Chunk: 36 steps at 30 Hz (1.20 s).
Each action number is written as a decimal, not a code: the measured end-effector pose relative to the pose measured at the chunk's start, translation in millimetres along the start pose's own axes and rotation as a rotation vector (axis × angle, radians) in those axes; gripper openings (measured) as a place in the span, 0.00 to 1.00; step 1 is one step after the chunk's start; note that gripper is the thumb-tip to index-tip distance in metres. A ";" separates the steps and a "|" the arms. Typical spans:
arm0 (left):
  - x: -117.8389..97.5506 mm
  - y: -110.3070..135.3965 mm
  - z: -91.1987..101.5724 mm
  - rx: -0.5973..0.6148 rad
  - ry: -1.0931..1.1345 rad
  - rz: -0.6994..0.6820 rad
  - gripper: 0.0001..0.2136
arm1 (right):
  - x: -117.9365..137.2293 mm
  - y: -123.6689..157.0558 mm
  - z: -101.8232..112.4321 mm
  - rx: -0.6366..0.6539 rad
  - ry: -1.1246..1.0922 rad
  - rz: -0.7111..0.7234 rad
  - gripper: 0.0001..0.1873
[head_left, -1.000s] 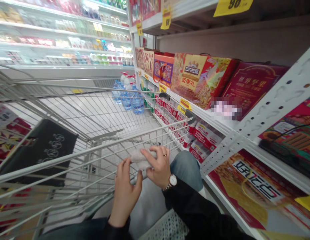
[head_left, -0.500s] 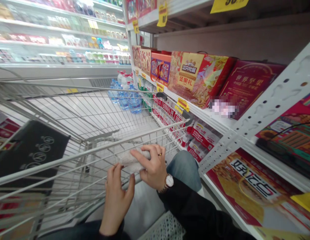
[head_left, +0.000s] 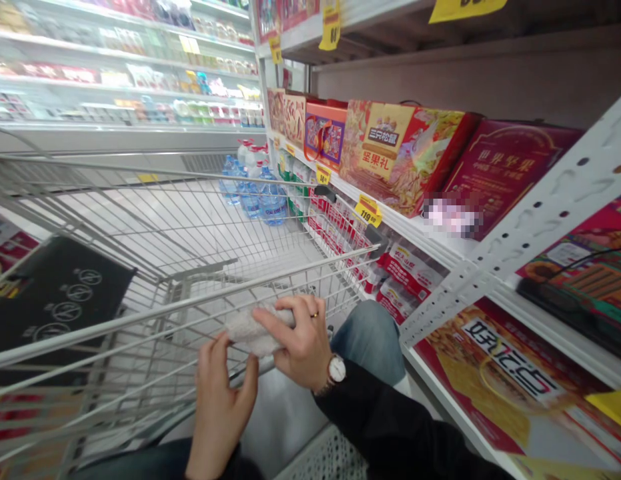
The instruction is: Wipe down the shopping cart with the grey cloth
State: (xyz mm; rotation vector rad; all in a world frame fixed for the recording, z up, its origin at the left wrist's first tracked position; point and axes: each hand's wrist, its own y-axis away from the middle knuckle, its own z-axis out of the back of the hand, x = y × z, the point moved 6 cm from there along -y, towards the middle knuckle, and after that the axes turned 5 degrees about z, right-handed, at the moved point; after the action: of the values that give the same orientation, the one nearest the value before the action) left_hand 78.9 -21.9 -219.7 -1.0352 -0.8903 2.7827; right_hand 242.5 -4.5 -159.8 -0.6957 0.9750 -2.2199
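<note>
In the head view, a whitish cloth (head_left: 245, 330) is pressed against the near wire side of the shopping cart (head_left: 140, 313), just below its top rail. The cloth is grasped by the right hand (head_left: 297, 343), with the fingers curled over it. The left hand (head_left: 220, 393) is held released and flat, its fingertips touching the cloth's lower edge. A shelf (head_left: 425, 233) of red gift boxes (head_left: 400, 160) stands just right of the cart, and water bottles (head_left: 263, 197) are seen beyond its far end. It is judged that the cloth could be snagged on a wire, or dropped through the grid, should the one-handed grip be loosened.
</note>
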 end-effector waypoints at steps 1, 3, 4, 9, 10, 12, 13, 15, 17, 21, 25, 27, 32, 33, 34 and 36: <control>0.4 -0.1 1.5 0.001 0.001 0.003 0.21 | -0.3 5.0 -5.0 0.026 0.005 -0.004 0.38; 1.0 -0.7 4.8 0.003 0.015 0.009 0.21 | -1.8 19.1 -17.4 0.085 0.010 -0.010 0.38; 1.4 -0.9 6.2 0.006 0.025 0.012 0.21 | -2.6 25.7 -22.7 0.110 0.009 -0.018 0.38; 7.7 1.0 12.3 -0.008 0.025 0.033 0.21 | 2.1 19.8 -16.7 0.119 -0.027 -0.060 0.39; 9.4 1.9 13.4 -0.013 0.019 0.039 0.21 | 5.4 12.3 -10.4 0.092 -0.036 -0.049 0.38; 12.3 3.5 15.2 -0.017 0.011 0.050 0.22 | 11.6 -0.5 -0.4 0.038 -0.046 -0.025 0.37; 13.3 4.1 15.9 -0.016 0.009 0.053 0.22 | 13.5 -3.5 0.7 0.030 -0.046 -0.020 0.37; 14.1 4.6 17.6 -0.014 0.010 0.055 0.22 | 15.1 -0.4 -6.2 0.063 -0.038 -0.017 0.36; 13.6 4.2 19.2 -0.012 0.015 0.053 0.22 | 14.1 12.2 -20.8 0.133 -0.025 -0.022 0.36; 11.8 2.9 21.4 -0.013 0.026 0.043 0.20 | 10.2 33.4 -37.5 0.210 -0.012 -0.061 0.39; 13.4 4.0 22.4 -0.024 0.012 0.047 0.21 | 17.2 14.3 -15.9 0.140 -0.021 -0.041 0.38; 14.8 4.7 21.8 -0.016 0.010 0.056 0.21 | 21.2 -0.4 -2.6 0.088 -0.028 -0.037 0.38; 15.1 4.7 22.3 -0.020 0.019 0.058 0.20 | 20.7 4.7 -13.7 0.122 -0.016 -0.033 0.39; 15.0 4.4 22.6 -0.022 0.021 0.058 0.20 | 18.5 13.0 -21.6 0.144 -0.014 -0.037 0.39; 15.0 4.0 22.5 -0.021 0.023 0.057 0.20 | 16.0 21.7 -29.2 0.163 -0.011 -0.044 0.39; 15.4 3.5 21.5 -0.003 0.028 0.061 0.19 | 11.4 34.7 -39.0 0.181 -0.006 -0.062 0.40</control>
State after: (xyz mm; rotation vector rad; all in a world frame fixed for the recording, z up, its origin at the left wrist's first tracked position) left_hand 54.3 -32.1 -217.4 -1.1182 -0.8746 2.8095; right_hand 219.8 -13.6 -207.4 -0.6576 0.7472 -2.3239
